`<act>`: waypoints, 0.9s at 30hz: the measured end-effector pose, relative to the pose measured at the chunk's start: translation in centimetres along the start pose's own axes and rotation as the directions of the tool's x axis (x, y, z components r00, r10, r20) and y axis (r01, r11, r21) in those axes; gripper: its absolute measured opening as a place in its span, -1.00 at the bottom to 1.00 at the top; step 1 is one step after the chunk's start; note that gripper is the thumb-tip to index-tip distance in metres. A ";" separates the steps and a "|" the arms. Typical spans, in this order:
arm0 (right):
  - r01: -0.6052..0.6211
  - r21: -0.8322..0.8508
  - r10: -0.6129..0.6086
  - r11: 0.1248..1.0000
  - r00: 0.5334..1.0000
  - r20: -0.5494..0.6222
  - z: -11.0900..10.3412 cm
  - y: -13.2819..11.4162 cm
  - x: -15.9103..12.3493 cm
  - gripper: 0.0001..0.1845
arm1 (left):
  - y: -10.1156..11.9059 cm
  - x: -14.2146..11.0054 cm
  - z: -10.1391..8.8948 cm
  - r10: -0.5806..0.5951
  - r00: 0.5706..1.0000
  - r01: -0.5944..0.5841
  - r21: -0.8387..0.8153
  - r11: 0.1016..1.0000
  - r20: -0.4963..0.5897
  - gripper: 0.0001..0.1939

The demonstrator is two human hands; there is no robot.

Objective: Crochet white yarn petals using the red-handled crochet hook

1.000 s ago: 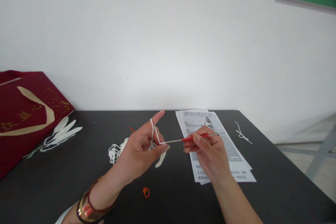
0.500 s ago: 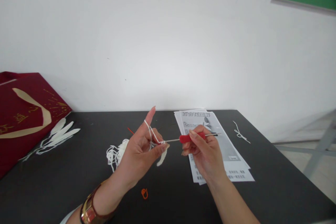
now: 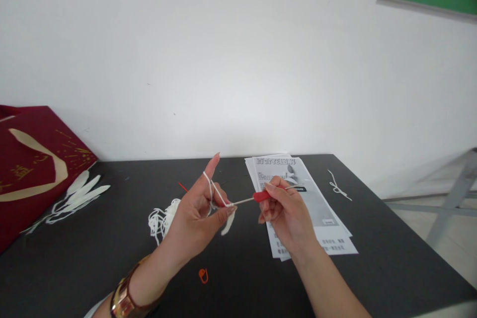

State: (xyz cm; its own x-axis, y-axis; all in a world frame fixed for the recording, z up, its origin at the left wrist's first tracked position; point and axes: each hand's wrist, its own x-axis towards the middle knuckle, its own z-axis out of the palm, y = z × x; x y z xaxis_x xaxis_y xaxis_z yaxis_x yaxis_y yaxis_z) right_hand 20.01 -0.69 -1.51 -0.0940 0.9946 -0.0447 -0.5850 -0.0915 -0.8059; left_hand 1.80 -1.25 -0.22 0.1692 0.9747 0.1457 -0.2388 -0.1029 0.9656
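My left hand (image 3: 197, 213) is raised over the black table (image 3: 112, 258), forefinger pointing up with white yarn (image 3: 215, 193) looped over it, thumb and fingers pinching a small white crocheted piece (image 3: 228, 222). My right hand (image 3: 285, 213) grips a crochet hook with a red handle (image 3: 261, 195); its metal tip meets the yarn at my left thumb. A loose heap of white yarn (image 3: 162, 218) lies on the table behind my left hand.
Printed instruction sheets (image 3: 316, 208) lie under my right hand. An orange stitch marker (image 3: 203, 275) sits near the table's front. White crocheted petals (image 3: 80, 191) lie beside a dark red bag (image 3: 30, 164) at left. A short yarn scrap (image 3: 338, 188) lies far right.
Both hands stay together; the hook has tilted slightly, its handle end lifting. The view has drifted a little to the right.
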 end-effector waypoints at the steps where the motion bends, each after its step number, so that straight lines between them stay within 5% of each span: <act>1: -0.011 0.009 0.011 1.000 1.000 0.008 -0.1 0.0 0.0 -0.69 | -0.1 0.0 0.0 0.003 1.000 -0.003 -0.011 1.000 0.001 -0.03; 16: 0.161 -0.116 -0.175 0.980 0.977 -0.123 0.7 0.1 -0.3 -0.64 | -0.5 -0.4 0.9 -0.014 0.998 0.007 -0.107 0.994 -0.064 0.07; 27: 0.012 0.031 -0.012 0.999 1.000 -0.005 0.0 0.2 0.0 -0.70 | -0.6 -0.3 0.8 -0.048 0.999 0.048 -0.206 0.977 0.003 0.04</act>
State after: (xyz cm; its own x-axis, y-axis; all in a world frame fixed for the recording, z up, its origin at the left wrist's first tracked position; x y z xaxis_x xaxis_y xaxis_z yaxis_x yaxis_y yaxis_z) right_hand 19.84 -0.69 -1.65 -0.0829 0.9958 -0.0385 -0.6108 -0.0812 -0.7876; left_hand 2.63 -1.63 -0.67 0.1837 0.9779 0.0997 -0.4222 -0.0131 0.9064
